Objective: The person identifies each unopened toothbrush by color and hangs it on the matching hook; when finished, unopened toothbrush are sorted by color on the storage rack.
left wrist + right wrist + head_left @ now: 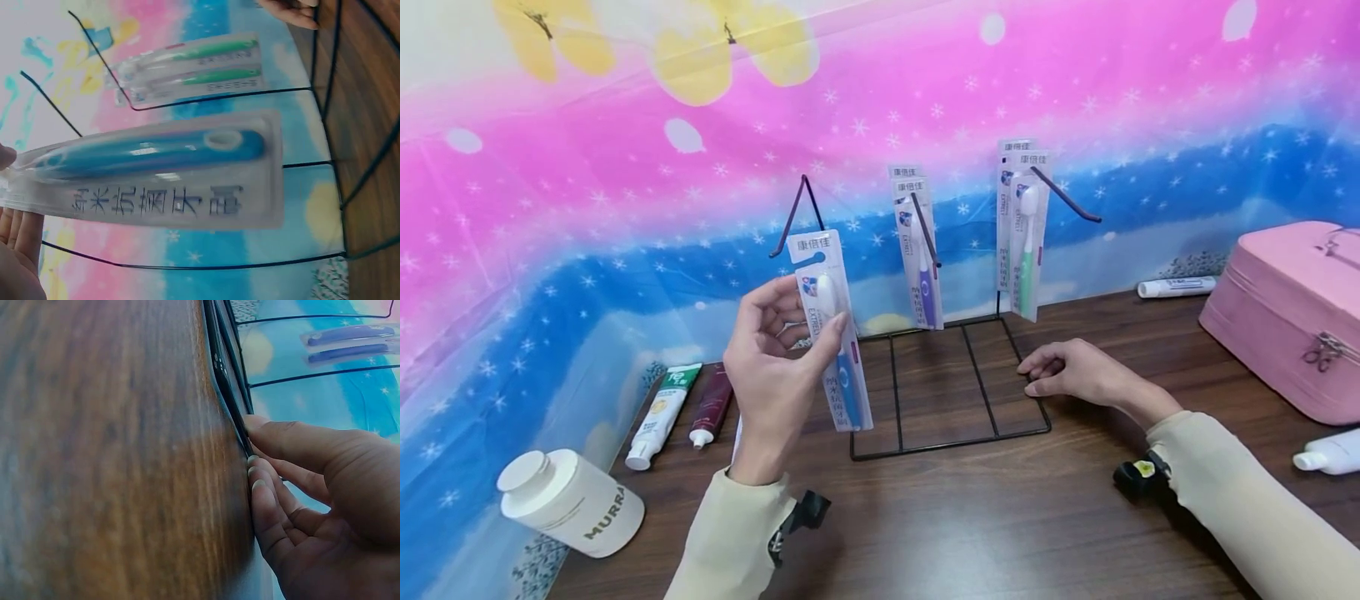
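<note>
My left hand (775, 358) pinches a packaged blue toothbrush (847, 383) between thumb and fingers, upright, its hanging slot at the top. Just left of that slot in the head view is the tip of the left hook (788, 217) of a black wire rack (925, 448); the slot looks apart from it. Packaged purple toothbrushes (928, 296) hang on the middle hook, green ones (1026, 279) on the right hook. With thumb and fingertips, my right hand (1093, 379) grips the right side wire of the rack's base. In the left wrist view the blue handle (156, 150) fills the middle.
On the left lie a white bottle (576, 504), a green-and-white tube (662, 417) and a dark red tube (711, 408). A pink case (1285, 325) stands at right, with white tubes (1176, 287) around it. A patterned cloth (880, 100) hangs behind the rack.
</note>
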A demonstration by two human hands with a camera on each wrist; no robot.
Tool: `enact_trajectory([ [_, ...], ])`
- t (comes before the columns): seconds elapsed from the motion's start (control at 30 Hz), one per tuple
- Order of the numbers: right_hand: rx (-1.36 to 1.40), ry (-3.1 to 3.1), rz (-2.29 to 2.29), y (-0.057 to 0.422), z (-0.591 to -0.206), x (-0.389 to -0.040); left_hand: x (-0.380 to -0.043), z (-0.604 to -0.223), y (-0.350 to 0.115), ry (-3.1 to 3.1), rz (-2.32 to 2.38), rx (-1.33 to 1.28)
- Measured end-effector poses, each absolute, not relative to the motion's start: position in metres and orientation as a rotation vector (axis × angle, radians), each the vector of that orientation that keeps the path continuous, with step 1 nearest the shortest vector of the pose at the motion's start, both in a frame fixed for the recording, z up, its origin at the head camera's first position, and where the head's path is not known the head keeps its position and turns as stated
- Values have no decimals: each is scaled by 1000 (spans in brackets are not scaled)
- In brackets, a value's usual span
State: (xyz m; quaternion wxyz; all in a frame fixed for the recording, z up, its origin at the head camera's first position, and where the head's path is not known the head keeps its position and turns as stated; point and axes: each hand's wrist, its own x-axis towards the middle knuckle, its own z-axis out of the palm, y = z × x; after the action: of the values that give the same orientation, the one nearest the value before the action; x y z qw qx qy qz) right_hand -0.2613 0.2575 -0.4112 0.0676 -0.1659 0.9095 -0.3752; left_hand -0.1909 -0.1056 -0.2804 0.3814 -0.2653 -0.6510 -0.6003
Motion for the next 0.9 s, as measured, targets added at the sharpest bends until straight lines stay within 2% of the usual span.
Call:
enact_trajectory([
  [0.37, -503, 2730, -1139, 250, -410, -259, -177, -260, -104, -1614, -1555, -597],
  [0.67, -505, 2751, -1108, 256, -409, -259, -200, -275, -109, -1596, -1577, -599],
  [0.9, -505, 2747, -1109, 256, -410, -260, -203, -279, -113, -1595, -1561, -578],
])
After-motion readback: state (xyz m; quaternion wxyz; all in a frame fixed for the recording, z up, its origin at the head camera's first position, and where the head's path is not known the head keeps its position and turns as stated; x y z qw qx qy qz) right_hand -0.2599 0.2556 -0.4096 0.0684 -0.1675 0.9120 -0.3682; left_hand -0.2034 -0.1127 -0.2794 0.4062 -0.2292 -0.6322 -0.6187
